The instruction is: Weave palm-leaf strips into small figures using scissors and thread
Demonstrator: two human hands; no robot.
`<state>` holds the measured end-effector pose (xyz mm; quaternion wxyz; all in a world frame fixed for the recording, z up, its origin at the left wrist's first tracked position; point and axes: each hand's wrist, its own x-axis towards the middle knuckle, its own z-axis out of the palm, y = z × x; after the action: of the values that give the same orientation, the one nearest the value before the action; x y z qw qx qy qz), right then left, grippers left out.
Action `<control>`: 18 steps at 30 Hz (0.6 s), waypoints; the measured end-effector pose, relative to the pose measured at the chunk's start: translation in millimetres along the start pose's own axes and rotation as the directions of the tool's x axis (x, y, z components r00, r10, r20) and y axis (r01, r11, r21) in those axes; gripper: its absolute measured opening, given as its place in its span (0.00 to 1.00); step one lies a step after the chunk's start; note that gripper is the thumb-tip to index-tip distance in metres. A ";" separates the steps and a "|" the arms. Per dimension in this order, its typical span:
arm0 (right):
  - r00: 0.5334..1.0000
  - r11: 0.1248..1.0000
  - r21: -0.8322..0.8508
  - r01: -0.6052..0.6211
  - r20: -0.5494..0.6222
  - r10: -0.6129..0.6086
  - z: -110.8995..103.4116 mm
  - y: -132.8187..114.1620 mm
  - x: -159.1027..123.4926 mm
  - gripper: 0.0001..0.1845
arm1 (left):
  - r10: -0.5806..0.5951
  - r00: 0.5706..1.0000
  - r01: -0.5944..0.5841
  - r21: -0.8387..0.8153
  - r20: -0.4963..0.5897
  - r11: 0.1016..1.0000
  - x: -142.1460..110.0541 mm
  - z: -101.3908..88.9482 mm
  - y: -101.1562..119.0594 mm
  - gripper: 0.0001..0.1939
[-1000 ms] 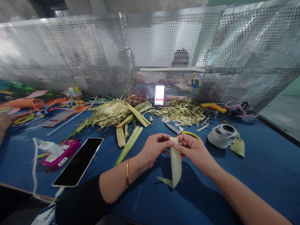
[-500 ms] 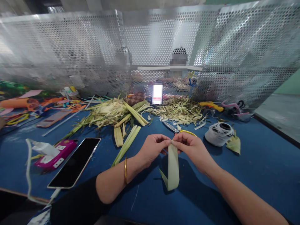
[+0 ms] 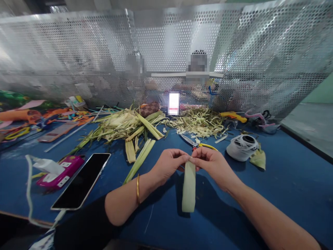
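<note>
A pale green strip of husk-like leaf hangs down from my fingertips over the blue table. My left hand pinches its top end between thumb and finger. Right beside it, my right hand pinches the same end, the two thumbs nearly touching. Just beyond my hands lie scissors with yellow handles, partly hidden by my right hand. Long green leaf pieces lie left of my hands. To the right stands a spool of white string, with a folded leaf piece against it.
A leaf heap and a pile of shredded trimmings lie along the perforated metal screen. At left are a black-screened phone, a magenta power strip and a white cable. A yellow glue gun lies back right.
The leaf strip's lower end has swung slightly left and its turned-up tail is out of sight. Both hands keep their pinch; the whole view has shifted slightly.
</note>
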<state>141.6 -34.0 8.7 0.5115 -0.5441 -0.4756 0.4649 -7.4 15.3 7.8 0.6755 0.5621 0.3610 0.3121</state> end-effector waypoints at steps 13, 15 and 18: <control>0.997 0.995 -0.078 0.064 -0.026 -0.066 -1.5 8.2 2.4 0.12 | -0.013 1.000 0.013 0.002 -0.005 1.000 1.3 0.0 -3.5 0.10; 0.998 0.996 -0.070 0.054 -0.023 -0.056 -1.2 8.2 2.6 0.14 | -0.010 1.000 0.011 0.018 -0.008 1.000 1.2 0.0 -3.5 0.09; 0.999 0.998 -0.055 0.029 -0.012 -0.030 -0.8 8.3 2.6 0.15 | -0.010 1.000 0.011 0.038 -0.021 0.999 0.8 0.2 -3.2 0.10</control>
<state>143.1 -31.7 0.4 0.5064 -0.5538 -0.4926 0.4406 -6.8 15.3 4.5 0.6625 0.5697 0.3769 0.3073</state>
